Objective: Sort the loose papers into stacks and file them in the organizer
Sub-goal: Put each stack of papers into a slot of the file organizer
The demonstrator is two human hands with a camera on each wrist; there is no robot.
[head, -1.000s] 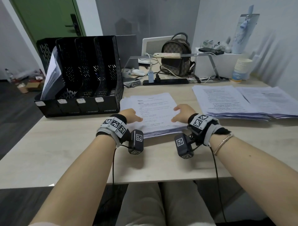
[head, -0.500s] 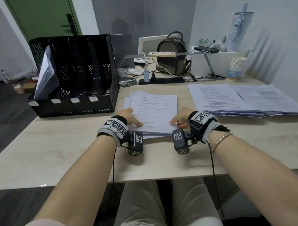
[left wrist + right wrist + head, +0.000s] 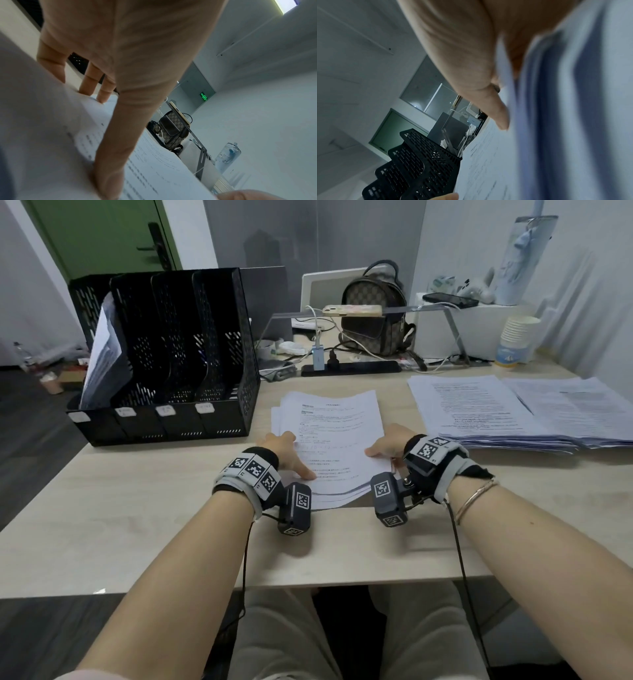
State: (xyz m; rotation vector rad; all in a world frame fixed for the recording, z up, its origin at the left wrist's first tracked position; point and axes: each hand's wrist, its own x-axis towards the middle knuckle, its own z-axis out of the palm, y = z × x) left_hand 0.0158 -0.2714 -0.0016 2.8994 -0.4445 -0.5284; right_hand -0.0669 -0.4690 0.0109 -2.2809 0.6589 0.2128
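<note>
An office: a pale wooden desk carries a black perforated plastic file organizer, stacks of printed white paper, a black power strip, and a green exit sign glows beyond.

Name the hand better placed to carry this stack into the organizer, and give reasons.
Left, probably. The left hand rests on the stack on the side facing the organizer, so its path is shorter. The right hand pinches the far edge.
</note>
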